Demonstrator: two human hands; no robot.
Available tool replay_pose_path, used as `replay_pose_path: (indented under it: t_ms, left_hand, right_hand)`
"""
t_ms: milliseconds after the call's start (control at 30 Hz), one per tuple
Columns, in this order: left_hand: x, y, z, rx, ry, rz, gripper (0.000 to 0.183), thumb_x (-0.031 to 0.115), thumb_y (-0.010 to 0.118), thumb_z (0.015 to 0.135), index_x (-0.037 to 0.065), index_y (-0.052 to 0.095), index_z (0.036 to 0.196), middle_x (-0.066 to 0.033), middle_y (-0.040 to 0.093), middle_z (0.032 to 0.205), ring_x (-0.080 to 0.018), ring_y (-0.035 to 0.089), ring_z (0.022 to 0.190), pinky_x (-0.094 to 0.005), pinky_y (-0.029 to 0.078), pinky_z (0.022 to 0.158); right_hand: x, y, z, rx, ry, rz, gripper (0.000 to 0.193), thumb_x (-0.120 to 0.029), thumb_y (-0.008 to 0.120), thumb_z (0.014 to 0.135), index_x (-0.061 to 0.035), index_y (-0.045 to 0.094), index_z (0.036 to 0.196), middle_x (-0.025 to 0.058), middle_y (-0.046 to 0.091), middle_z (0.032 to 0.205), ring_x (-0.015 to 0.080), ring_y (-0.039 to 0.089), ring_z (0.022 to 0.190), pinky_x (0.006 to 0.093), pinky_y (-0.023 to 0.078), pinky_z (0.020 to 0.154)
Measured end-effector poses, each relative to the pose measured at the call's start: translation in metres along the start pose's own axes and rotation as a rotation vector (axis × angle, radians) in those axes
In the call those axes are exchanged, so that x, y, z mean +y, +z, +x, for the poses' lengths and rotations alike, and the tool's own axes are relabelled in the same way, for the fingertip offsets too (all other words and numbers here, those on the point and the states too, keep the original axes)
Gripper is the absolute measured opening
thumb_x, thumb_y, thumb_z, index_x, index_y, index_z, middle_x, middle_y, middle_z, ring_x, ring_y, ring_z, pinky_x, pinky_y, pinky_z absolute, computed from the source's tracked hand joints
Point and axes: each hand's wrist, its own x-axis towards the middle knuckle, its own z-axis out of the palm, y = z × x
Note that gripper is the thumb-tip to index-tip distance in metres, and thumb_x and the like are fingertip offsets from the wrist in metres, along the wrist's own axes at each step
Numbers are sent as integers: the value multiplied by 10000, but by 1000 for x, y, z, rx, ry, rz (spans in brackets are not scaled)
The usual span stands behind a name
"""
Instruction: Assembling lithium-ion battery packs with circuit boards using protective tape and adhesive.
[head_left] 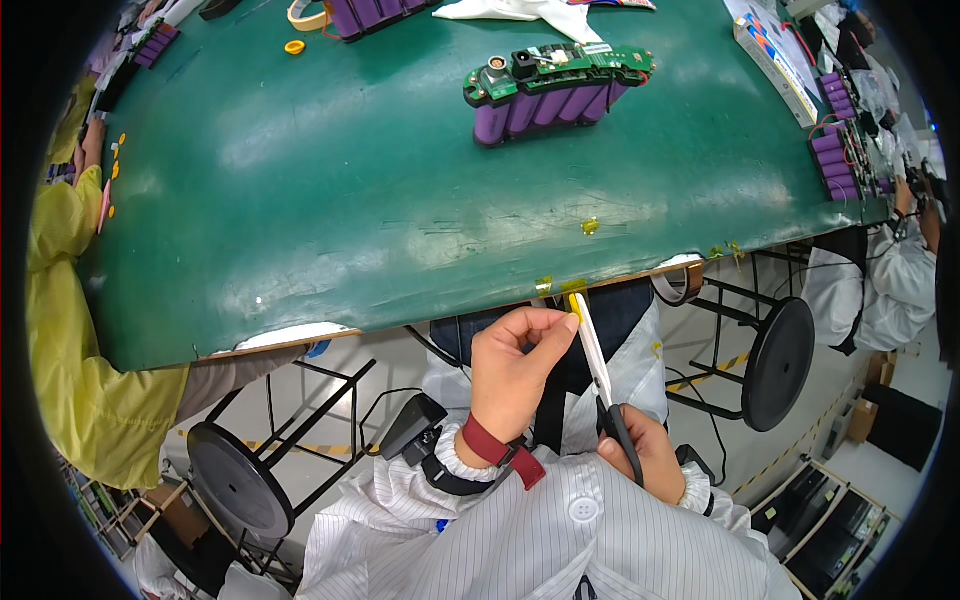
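Observation:
At the table's near edge, my left hand (517, 365) pinches a small strip of yellow tape (575, 305) between thumb and forefinger. My right hand (645, 455) is closed around the black handles of a pair of scissors (594, 355). Their pale blades point away from me, with the tips right beside the tape and my left fingertips. Short pieces of yellow film tape (544, 285) stick to the table edge just beyond, and another piece (590, 227) lies further in. Farther off stands a purple battery pack (545, 108) with a green circuit board along its top.
The green table (300, 200) spreads ahead. A tape roll (680, 284) hangs at its near edge. At the back are another purple pack (375, 14), a white cloth (525, 10) and a yellow ring. Black stools (240, 478) flank me; co-workers sit left and right.

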Motion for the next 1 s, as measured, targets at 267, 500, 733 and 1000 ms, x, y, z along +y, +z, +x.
replay_pose_path:
  t_ms: [267,500,733,1000]
  left_hand:
    - [-1,0,0,-6,-1,-21,119,93,702,849,-10,672,901,14,594,686,-41,443,556,-192,332,508]
    - [-2,-2,2,3,17,-36,104,85,704,845,-3,668,888,15,591,685,-43,445,557,-196,336,511]
    - [0,0,1,-5,-3,-17,113,88,701,844,-10,659,881,18,578,686,-50,451,558,-198,334,513]
    - [5,-1,-3,19,-64,-59,91,84,683,854,-2,662,876,10,588,695,-48,463,561,-201,346,508]
  right_hand:
    - [1,3,2,36,2,-25,308,-233,742,824,-28,518,773,-19,499,612,51,402,565,222,341,503]
    - [9,-6,3,-46,-9,-118,416,-335,759,790,-5,515,854,19,525,646,83,440,577,256,394,538]
    - [16,-72,-6,-14,-288,-442,464,-342,804,731,-23,497,868,22,501,702,113,473,648,260,411,601]
    - [-117,-154,86,784,-551,-903,391,-209,788,741,18,508,890,76,533,726,158,497,660,302,442,620]
